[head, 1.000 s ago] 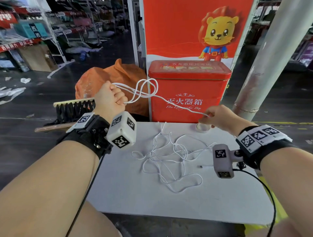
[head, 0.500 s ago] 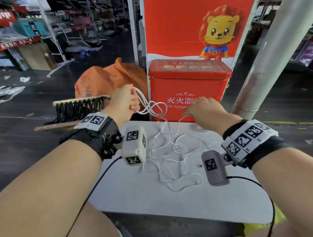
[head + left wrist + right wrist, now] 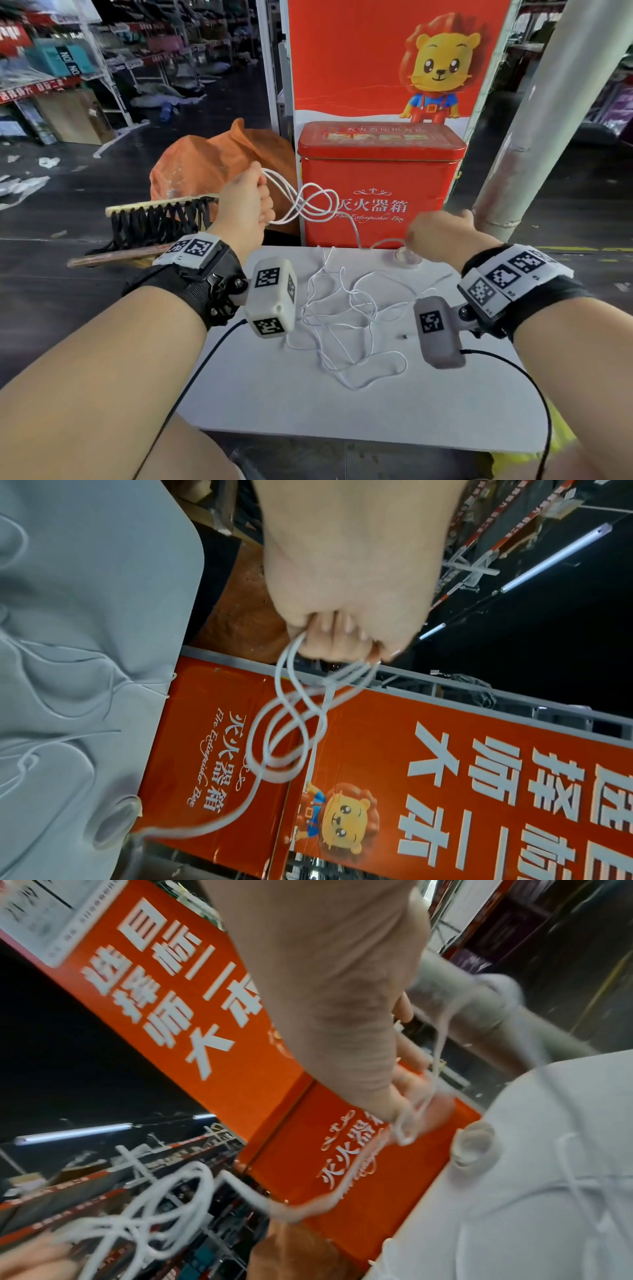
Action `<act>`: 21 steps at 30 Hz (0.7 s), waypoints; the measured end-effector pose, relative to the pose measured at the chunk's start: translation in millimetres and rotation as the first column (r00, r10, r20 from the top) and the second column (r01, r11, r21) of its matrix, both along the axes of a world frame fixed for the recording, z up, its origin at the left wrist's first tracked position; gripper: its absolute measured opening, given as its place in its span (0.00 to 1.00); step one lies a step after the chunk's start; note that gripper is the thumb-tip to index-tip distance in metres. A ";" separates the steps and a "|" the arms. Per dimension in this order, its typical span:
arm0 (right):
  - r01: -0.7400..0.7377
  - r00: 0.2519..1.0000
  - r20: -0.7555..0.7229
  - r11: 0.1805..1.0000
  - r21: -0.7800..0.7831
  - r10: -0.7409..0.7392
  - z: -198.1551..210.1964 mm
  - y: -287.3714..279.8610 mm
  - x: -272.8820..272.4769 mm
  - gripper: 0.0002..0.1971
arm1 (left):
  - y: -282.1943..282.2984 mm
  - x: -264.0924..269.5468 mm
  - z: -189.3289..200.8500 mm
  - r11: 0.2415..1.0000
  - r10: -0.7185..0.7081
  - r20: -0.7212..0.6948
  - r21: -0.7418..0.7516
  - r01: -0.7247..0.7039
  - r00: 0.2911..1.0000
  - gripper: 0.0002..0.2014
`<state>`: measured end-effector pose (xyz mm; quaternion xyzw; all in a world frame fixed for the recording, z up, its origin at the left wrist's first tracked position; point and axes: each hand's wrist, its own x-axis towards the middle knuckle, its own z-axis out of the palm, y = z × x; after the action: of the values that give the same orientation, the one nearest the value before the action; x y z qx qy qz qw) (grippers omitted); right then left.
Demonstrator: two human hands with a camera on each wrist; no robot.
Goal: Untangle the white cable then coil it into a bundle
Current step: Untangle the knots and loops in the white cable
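Gripping several loops of the white cable [image 3: 308, 205] in a closed left hand [image 3: 245, 202], raised above the far left corner of the white table [image 3: 308, 411]; loops hanging in a figure-eight just in front of the red fire extinguisher box [image 3: 380, 185]. Trailing from those loops, one strand dipping toward the right hand [image 3: 442, 233], held low over the table's far edge with fingers curled and the strand pinched at the fingertips, blurred in the right wrist view. Lying loose and tangled across the middle of the table between both forearms, the rest of the cable. Sitting on the table just beside the right hand, a small clear cup [image 3: 407, 257].
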<state>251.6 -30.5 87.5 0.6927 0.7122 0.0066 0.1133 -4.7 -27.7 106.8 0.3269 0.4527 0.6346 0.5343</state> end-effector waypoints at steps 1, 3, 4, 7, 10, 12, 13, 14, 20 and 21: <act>0.078 0.996 0.054 0.993 -0.084 -0.074 -5.5 1.2 5.0 0.15 | 0.0 -2.2 1.2 1.000 -0.020 0.000 0.017 0.020 1.000 0.17; 0.059 0.994 -0.079 0.989 -0.139 -0.071 -12.4 1.6 9.7 0.19 | -0.9 -2.1 5.0 0.993 -0.107 -0.015 0.048 0.108 0.994 0.17; -0.005 0.960 -0.277 0.991 -0.131 -0.032 -12.2 -0.7 8.1 0.23 | -1.9 0.8 7.0 0.986 -0.150 -0.034 0.062 0.152 0.988 0.17; -0.236 0.503 -0.862 0.950 -0.205 -0.061 -3.4 -15.7 -10.4 0.32 | -5.4 13.7 11.4 0.972 -0.216 -0.068 0.084 0.221 0.974 0.17; -0.420 0.291 -0.953 0.883 -0.210 -0.088 -5.3 -21.3 -28.4 0.18 | -8.2 19.3 12.7 0.969 -0.224 -0.045 0.093 0.228 0.973 0.17; -0.380 0.209 -0.969 0.903 -0.203 -0.130 -12.3 -20.4 -35.3 0.10 | -9.6 17.9 13.6 0.972 -0.215 -0.012 0.093 0.215 0.976 0.17; -0.322 0.148 -0.976 0.925 -0.200 -0.160 -16.3 -18.8 -37.6 0.06 | -10.1 16.6 13.9 0.974 -0.210 0.003 0.090 0.209 0.978 0.17; -0.261 0.086 -0.982 0.948 -0.183 -0.166 -18.8 -17.8 -40.0 0.03 | -10.4 15.1 14.0 0.975 -0.206 0.013 0.087 0.204 0.978 0.17; 0.064 -0.267 -0.962 0.995 -0.071 -0.051 -12.4 -8.1 -36.4 0.08 | -7.5 2.3 6.7 0.986 -0.158 0.025 0.063 0.157 0.987 0.17; 0.087 -0.184 -0.983 0.996 -0.032 -0.016 -10.9 -5.9 -30.4 0.08 | -6.5 -1.0 4.8 0.989 -0.138 0.033 0.052 0.136 0.990 0.17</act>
<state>221.3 -36.4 76.6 0.4784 0.5138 -0.5161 -0.4906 -5.7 -34.2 111.6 0.3587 0.4036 0.6131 0.5767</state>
